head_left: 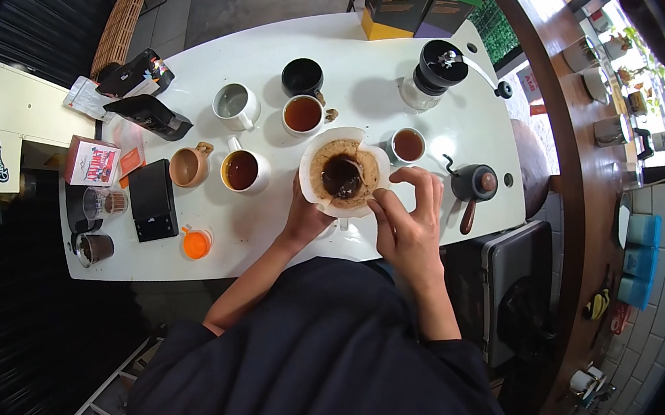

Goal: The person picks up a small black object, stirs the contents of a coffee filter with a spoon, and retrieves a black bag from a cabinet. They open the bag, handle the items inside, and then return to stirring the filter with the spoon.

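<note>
A white paper filter (pixel 316 151) with wet brown coffee grounds (pixel 342 178) inside is near the table's front edge. My left hand (pixel 306 217) is wrapped round the lower left side of what holds the filter, largely hidden beneath it. At the filter's right rim, my right hand (pixel 408 219) pinches the paper edge between thumb and a finger, its other fingers curled above. A small cup of brown liquid (pixel 408 145) stands just beyond my right hand. Left of the filter is a white mug (pixel 259 174) with dark amber liquid.
Around them on the white table (pixel 295 256) stand more cups, a hand grinder (pixel 436 71), a black kettle (pixel 474 183), a black scale (pixel 154 201), an orange-topped cup (pixel 196 244) and coffee bags (pixel 148 113). Colourful boxes (pixel 398 8) stand at the far edge.
</note>
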`<move>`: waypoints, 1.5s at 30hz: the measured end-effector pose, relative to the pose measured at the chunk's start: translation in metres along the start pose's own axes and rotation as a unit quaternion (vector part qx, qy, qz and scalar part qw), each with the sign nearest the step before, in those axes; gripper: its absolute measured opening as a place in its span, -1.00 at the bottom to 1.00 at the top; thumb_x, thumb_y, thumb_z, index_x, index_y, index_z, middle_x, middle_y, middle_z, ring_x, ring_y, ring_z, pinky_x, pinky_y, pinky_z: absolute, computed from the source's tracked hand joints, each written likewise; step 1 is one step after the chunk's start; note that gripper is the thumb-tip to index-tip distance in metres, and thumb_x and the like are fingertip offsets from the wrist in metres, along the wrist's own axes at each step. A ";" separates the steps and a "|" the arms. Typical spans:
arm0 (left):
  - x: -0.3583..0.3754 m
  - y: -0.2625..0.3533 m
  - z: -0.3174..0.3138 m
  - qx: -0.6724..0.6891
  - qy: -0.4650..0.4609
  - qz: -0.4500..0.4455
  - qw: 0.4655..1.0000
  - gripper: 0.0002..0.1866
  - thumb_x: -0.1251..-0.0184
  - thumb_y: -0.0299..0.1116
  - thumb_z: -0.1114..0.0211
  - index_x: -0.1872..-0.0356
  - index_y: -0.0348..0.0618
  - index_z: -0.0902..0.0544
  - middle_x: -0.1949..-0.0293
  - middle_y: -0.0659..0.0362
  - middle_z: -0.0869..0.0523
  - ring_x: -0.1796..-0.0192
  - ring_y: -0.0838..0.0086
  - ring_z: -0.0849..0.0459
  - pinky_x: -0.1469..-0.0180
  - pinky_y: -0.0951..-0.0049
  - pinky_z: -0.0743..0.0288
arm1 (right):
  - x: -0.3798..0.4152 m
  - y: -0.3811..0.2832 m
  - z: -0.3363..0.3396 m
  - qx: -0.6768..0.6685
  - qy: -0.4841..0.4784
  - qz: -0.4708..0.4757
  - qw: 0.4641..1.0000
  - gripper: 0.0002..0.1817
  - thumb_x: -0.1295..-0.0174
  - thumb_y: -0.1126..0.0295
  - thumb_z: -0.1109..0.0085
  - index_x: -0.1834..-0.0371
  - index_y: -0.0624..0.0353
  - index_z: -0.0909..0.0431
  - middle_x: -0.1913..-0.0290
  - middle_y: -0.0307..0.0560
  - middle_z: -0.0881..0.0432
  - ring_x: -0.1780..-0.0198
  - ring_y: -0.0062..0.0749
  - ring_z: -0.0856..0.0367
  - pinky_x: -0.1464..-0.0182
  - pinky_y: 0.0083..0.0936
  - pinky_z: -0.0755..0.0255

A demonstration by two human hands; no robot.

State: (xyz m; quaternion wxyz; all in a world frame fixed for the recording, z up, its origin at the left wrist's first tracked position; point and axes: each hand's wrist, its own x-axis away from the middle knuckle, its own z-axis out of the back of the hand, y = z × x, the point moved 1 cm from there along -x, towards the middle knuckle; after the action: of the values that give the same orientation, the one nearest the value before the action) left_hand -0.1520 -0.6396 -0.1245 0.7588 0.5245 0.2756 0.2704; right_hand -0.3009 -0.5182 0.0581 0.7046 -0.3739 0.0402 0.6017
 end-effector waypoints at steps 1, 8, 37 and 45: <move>-0.001 0.002 0.000 0.017 -0.007 0.010 1.000 -0.22 -0.10 -0.18 -0.70 -0.38 -0.09 -0.57 -0.42 0.04 -0.51 -0.50 0.01 -0.36 -0.53 -0.05 -0.18 | 0.000 0.001 -0.001 0.001 0.001 0.000 1.000 -0.83 -0.19 0.46 -0.39 0.16 0.14 -0.69 -0.09 0.02 -0.51 -0.18 0.00 -0.47 -0.24 -0.03 -0.33; -0.004 0.008 0.002 -0.010 -0.004 -0.031 0.999 -0.25 -0.14 -0.17 -0.67 -0.38 -0.06 -0.58 -0.42 0.04 -0.52 -0.51 0.03 -0.35 -0.54 -0.05 -0.17 | 0.004 -0.001 -0.013 -0.020 -0.033 -0.006 0.999 -0.82 -0.26 0.45 -0.37 0.11 0.21 -0.65 -0.09 0.03 -0.51 -0.17 0.01 -0.48 -0.25 -0.02 -0.34; -0.004 0.010 0.002 0.005 -0.005 -0.001 1.000 -0.28 -0.15 -0.07 -0.67 -0.34 -0.04 -0.63 -0.41 0.05 -0.54 -0.51 0.03 -0.35 -0.53 -0.05 -0.17 | -0.004 -0.019 0.016 -0.026 -0.043 0.015 0.999 -0.82 -0.20 0.47 -0.41 0.13 0.15 -0.69 -0.12 0.04 -0.52 -0.19 0.02 -0.49 -0.26 -0.05 -0.34; -0.004 0.012 0.003 0.026 -0.010 0.014 1.000 -0.23 -0.16 -0.13 -0.66 -0.40 -0.06 -0.56 -0.41 0.07 -0.54 -0.51 0.04 -0.34 -0.53 -0.04 -0.16 | -0.004 0.000 -0.002 -0.026 -0.072 -0.009 0.997 -0.82 -0.22 0.44 -0.40 0.12 0.12 -0.70 -0.14 0.03 -0.50 -0.20 -0.01 -0.47 -0.31 -0.01 -0.31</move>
State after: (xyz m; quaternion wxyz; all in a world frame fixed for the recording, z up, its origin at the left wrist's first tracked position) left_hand -0.1542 -0.6413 -0.1113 0.7438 0.5504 0.2681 0.2684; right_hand -0.3012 -0.5222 0.0588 0.7012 -0.3479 -0.0296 0.6216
